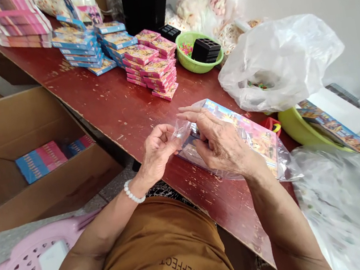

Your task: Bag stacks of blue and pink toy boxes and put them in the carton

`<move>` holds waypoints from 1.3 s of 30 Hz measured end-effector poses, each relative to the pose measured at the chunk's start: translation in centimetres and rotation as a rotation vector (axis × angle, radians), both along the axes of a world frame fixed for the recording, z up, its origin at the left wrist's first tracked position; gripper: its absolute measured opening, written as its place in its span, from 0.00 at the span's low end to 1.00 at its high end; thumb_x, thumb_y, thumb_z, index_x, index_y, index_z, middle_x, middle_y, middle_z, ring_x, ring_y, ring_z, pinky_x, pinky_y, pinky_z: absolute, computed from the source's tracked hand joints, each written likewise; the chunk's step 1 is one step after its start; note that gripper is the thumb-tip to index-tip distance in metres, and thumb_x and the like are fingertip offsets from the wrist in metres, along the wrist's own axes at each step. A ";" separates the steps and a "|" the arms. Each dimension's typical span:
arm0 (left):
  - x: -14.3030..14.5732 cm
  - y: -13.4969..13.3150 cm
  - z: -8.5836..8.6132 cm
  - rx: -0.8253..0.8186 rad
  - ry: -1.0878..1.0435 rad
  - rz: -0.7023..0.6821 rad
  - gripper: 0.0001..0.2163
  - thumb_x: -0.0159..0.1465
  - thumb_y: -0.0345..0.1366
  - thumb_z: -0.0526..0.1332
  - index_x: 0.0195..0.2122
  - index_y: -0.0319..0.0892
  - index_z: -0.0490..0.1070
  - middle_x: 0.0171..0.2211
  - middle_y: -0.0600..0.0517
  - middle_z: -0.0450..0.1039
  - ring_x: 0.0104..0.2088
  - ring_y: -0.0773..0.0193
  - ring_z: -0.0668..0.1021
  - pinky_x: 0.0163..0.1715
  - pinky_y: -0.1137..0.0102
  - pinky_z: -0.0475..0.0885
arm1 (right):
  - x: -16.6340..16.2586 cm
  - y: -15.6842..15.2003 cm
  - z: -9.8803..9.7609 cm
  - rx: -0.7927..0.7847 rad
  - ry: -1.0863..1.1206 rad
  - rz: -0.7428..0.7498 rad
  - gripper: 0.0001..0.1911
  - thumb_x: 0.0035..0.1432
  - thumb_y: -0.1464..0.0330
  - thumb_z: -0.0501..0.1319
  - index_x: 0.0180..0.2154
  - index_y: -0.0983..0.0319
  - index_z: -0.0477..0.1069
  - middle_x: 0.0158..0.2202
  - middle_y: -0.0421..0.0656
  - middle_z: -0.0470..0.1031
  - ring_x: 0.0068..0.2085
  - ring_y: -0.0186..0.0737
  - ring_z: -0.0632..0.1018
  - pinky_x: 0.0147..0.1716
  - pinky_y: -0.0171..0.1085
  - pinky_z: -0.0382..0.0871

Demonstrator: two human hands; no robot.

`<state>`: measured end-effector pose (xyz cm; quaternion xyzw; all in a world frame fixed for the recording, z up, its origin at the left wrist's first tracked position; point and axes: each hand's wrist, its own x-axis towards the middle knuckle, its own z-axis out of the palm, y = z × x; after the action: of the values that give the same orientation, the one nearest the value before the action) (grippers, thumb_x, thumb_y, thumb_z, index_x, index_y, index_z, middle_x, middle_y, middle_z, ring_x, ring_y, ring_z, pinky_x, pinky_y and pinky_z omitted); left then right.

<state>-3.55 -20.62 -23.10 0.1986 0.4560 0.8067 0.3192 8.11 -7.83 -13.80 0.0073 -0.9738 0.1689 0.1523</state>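
Head view: left hand [159,150] pinches a clear bag [182,129] (colourful box [261,141] inside); right hand [219,140] over it, grip I cannot tell.

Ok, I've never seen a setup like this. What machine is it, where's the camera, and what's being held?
There's no machine: a person works bare-handed. The single picture comes from a camera worn on their head, looking forward and down. The left hand pinches some clear plastic; the right hand is over a plastic-wrapped box. On the red table are stacked blue boxes, pink boxes and a green basket.
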 end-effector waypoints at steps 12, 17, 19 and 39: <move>-1.5 -0.4 1.5 -0.044 0.085 0.095 0.11 0.46 0.31 0.77 0.26 0.43 0.76 0.26 0.56 0.72 0.28 0.70 0.73 0.29 0.76 0.72 | -3.2 -2.7 2.7 0.154 -0.371 -0.284 0.18 0.80 0.60 0.51 0.62 0.55 0.71 0.61 0.42 0.78 0.55 0.41 0.82 0.47 0.37 0.76; -2.7 1.6 0.5 0.001 0.048 -0.029 0.13 0.47 0.30 0.78 0.26 0.46 0.74 0.27 0.56 0.72 0.29 0.67 0.75 0.25 0.74 0.75 | -3.1 -1.8 3.6 0.140 -0.415 -0.311 0.15 0.79 0.63 0.53 0.60 0.49 0.72 0.61 0.38 0.78 0.54 0.39 0.82 0.45 0.37 0.77; -3.1 1.6 0.5 -0.003 0.051 -0.082 0.14 0.49 0.30 0.78 0.26 0.46 0.73 0.28 0.56 0.72 0.30 0.67 0.76 0.25 0.74 0.76 | -3.0 -1.8 3.9 0.119 -0.414 -0.296 0.17 0.79 0.63 0.52 0.62 0.54 0.70 0.62 0.40 0.78 0.55 0.39 0.82 0.48 0.38 0.78; -2.4 0.8 2.3 -0.043 -0.136 -0.174 0.20 0.42 0.30 0.81 0.36 0.40 0.79 0.34 0.52 0.80 0.30 0.68 0.78 0.28 0.74 0.74 | -2.7 -2.0 2.3 0.108 -0.361 -0.307 0.18 0.77 0.66 0.52 0.62 0.61 0.68 0.62 0.50 0.76 0.58 0.49 0.79 0.52 0.45 0.70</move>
<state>-5.99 -19.87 -20.81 0.1755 0.4317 0.7774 0.4224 5.41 -9.85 -11.51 -0.1627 -0.9825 0.0902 -0.0009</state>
